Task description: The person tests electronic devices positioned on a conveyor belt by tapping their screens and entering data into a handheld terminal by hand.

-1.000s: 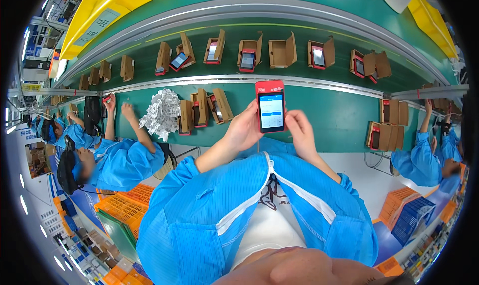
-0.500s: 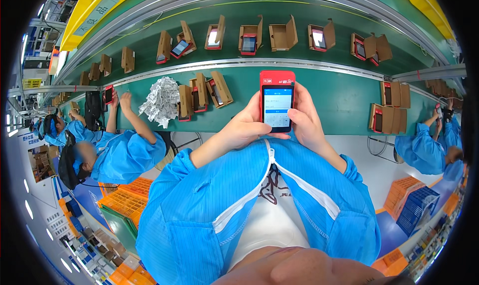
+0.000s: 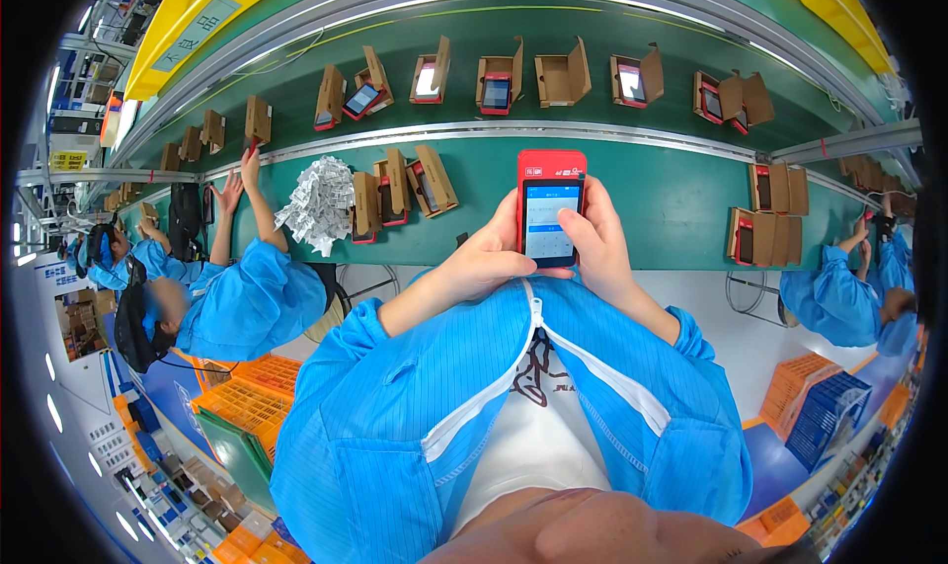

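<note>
Upright in front of my chest is a red handheld payment terminal (image 3: pixel 539 206) with a lit touchscreen showing a form and a keypad. My left hand (image 3: pixel 482 264) is wrapped round its left side, the thumb lying along the lower edge. My right hand (image 3: pixel 599 251) grips the right side, and its thumb lies over the middle of the screen. The fingers behind the terminal are hidden. Left of my hands, open cardboard boxes (image 3: pixel 432 181) with red terminals stand beside a heap of white paper slips (image 3: pixel 318 204).
Beyond the metal rail, a green belt (image 3: pixel 592 117) carries a row of open boxes (image 3: pixel 561 78), most with red terminals. More boxes (image 3: pixel 755 236) stand at the right of the bench. A co-worker (image 3: pixel 247 292) sits at my left, another (image 3: pixel 834 302) at far right. Orange crates (image 3: pixel 252 401) are behind.
My right thumb has moved up from the screen's lower right edge to its middle. The left co-worker's hand has reached from a held red terminal to a box by the belt.
</note>
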A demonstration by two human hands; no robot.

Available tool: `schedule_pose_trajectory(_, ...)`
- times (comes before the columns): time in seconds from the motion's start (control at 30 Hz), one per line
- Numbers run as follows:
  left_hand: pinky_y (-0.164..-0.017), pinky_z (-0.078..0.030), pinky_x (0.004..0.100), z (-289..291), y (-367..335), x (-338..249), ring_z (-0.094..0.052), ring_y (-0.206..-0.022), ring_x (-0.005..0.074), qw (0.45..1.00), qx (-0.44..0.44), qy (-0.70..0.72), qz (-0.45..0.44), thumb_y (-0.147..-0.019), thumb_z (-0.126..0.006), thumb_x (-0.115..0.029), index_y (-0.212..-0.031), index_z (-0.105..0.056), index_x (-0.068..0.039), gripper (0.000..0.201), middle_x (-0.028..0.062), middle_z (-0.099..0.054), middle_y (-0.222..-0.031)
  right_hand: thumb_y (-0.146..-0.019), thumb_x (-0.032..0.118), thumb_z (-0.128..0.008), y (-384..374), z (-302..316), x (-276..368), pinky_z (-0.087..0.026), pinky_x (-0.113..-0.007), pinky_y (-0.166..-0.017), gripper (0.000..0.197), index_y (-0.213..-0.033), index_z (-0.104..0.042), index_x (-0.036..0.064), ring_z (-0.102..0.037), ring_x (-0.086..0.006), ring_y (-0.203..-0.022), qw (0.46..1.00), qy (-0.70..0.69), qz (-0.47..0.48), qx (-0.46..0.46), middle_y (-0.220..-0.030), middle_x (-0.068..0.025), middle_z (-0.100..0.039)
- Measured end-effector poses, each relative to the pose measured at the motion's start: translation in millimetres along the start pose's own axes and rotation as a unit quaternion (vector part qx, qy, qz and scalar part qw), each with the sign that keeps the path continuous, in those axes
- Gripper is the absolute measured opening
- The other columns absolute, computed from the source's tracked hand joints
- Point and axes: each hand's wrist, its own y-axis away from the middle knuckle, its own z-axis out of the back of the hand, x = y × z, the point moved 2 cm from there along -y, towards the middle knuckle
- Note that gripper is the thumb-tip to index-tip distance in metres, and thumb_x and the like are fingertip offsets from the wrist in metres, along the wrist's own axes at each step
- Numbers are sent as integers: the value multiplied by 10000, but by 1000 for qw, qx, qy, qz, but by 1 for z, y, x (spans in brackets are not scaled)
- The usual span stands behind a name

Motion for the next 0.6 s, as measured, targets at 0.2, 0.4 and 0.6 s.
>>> schedule_pose_trajectory(0.2, -930, -480, 487, -2, -5, 2, -376, -1284, 334, 1000, -8, 11, 11, -751, -432, 130, -1461, 19, -189, 899, 137, -247, -1429, -915, 161, -508, 0, 4, 1, -416, -300, -940, 451, -1286, -339, -33, -515, -158, -1084, 1000, 0, 7, -1, -1179, -125, -513)
schedule_pose_trajectory(0.4, -936, -475, 488, 2, -10, 2, -374, -1287, 334, 1000, -8, 15, 21, -756, -420, 133, -1461, 24, -196, 896, 133, -243, -1430, -925, 171, -509, -3, 7, 0, -420, -300, -937, 444, -1282, -343, -34, -519, -156, -1074, 1000, 8, 2, -4, -1172, -124, -515)
schedule_pose_trajectory(0.6, -936, -473, 494, 3, -10, 2, -384, -1279, 335, 1000, -3, 11, 11, -749, -418, 131, -1461, 31, -195, 902, 132, -245, -1429, -934, 177, -509, -7, 6, -1, -427, -291, -925, 427, -1272, -358, -35, -523, -150, -1065, 999, 36, -12, -21, -1165, -121, -518)
